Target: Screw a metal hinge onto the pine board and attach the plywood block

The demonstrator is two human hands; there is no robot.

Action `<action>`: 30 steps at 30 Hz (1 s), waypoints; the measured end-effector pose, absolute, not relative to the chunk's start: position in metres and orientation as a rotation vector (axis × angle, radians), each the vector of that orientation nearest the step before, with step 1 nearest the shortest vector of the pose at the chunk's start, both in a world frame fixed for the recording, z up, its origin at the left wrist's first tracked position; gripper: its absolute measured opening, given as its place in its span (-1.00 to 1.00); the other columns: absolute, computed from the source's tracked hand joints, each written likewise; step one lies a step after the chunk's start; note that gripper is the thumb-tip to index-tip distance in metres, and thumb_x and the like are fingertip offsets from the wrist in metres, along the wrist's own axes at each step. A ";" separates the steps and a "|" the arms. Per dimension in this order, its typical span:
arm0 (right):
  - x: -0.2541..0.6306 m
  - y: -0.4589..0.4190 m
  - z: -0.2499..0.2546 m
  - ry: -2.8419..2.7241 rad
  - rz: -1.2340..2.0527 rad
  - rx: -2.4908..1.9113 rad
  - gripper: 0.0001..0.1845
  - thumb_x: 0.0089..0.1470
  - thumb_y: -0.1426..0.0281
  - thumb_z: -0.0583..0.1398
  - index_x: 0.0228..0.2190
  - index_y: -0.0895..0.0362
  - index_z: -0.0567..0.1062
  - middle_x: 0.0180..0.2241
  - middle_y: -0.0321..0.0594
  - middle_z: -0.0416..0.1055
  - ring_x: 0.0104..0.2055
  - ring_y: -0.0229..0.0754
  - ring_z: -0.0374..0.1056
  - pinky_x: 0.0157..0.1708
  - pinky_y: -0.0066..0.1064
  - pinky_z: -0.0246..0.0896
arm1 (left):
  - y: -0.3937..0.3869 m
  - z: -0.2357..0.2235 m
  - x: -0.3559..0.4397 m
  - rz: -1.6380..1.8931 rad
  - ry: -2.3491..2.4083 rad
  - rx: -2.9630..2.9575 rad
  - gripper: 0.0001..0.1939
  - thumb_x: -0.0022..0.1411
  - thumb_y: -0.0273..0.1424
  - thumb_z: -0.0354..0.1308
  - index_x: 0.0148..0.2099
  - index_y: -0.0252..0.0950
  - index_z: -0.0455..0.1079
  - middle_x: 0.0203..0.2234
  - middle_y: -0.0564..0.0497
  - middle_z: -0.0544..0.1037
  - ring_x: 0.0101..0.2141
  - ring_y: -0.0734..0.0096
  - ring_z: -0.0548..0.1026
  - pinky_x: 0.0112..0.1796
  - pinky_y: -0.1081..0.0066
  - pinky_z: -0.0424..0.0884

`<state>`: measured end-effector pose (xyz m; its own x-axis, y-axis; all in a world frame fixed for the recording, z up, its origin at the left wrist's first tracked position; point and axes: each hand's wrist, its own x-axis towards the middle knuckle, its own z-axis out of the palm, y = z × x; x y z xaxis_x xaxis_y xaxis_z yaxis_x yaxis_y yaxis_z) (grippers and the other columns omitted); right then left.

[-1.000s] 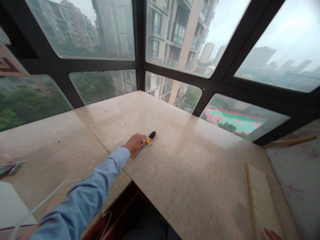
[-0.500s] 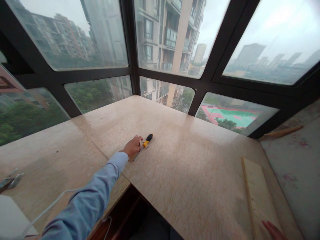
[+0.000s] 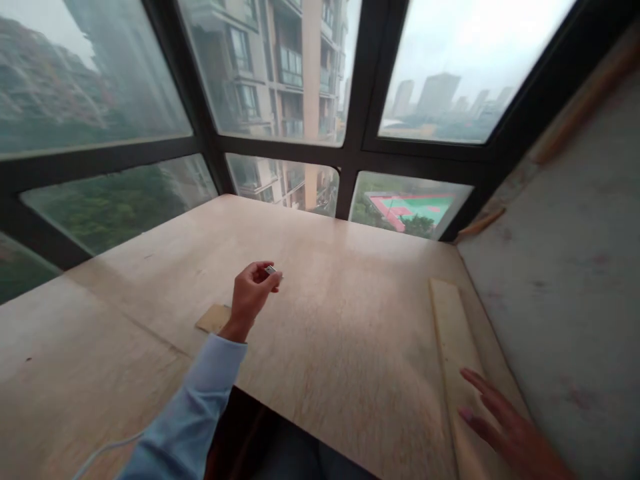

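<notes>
My left hand (image 3: 251,291) is raised above the beige stone counter (image 3: 350,333), its fingers pinched on a small silvery piece (image 3: 271,270) at the fingertips. A small tan square of board (image 3: 215,318) lies on the counter just left of that wrist. My right hand (image 3: 505,427) is at the lower right, fingers stretched out and apart, hovering over the near end of a long pale wooden plank (image 3: 453,347). The yellow-and-black screwdriver is out of sight in this view.
Dark-framed windows (image 3: 350,143) wrap the far edge of the counter. A pale stained wall panel (image 3: 560,253) rises on the right, with a wooden stick (image 3: 480,224) at its far base. A white cable (image 3: 100,453) runs by my left sleeve. A dark gap (image 3: 260,447) opens below the counter edge.
My left hand left the screwdriver and rose, pinching a small silvery piece. My view swung right, so the screwdriver dropped out of sight. My right hand came further into view over the plank.
</notes>
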<state>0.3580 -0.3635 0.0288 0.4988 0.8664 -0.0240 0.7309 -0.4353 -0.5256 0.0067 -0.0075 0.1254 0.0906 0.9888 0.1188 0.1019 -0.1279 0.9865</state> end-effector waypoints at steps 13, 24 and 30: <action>0.306 -0.311 0.116 -1.240 0.694 -1.732 -0.46 0.19 0.22 0.19 0.17 0.07 0.32 0.01 -0.03 0.46 -0.08 -0.12 0.44 -0.18 -0.30 0.44 | -0.163 0.103 0.207 0.573 0.664 1.376 -0.66 -0.01 -0.32 0.34 -0.17 -0.34 0.45 -0.54 0.05 0.53 -0.57 0.45 0.50 -0.55 0.49 0.45; 0.328 -0.293 0.099 -1.168 0.532 -1.869 -0.77 0.22 0.28 0.17 -0.23 0.13 0.57 -0.38 -0.21 0.56 -0.42 -0.22 0.42 -0.38 -0.41 0.28 | -0.170 0.087 0.239 0.540 0.673 1.341 -0.65 -0.02 -0.32 0.37 -0.15 -0.29 0.50 -0.44 -0.01 0.60 -0.44 0.38 0.56 -0.40 0.45 0.51; 0.338 -0.286 0.092 -1.070 0.609 -1.850 -0.68 0.21 0.18 0.16 -0.34 0.11 0.62 -0.51 -0.26 0.53 -0.49 -0.23 0.44 -0.45 -0.46 0.28 | -0.167 0.078 0.244 0.495 0.677 1.282 -0.66 -0.08 -0.32 0.38 -0.19 -0.26 0.54 -0.44 -0.02 0.62 -0.42 0.31 0.59 -0.39 0.40 0.54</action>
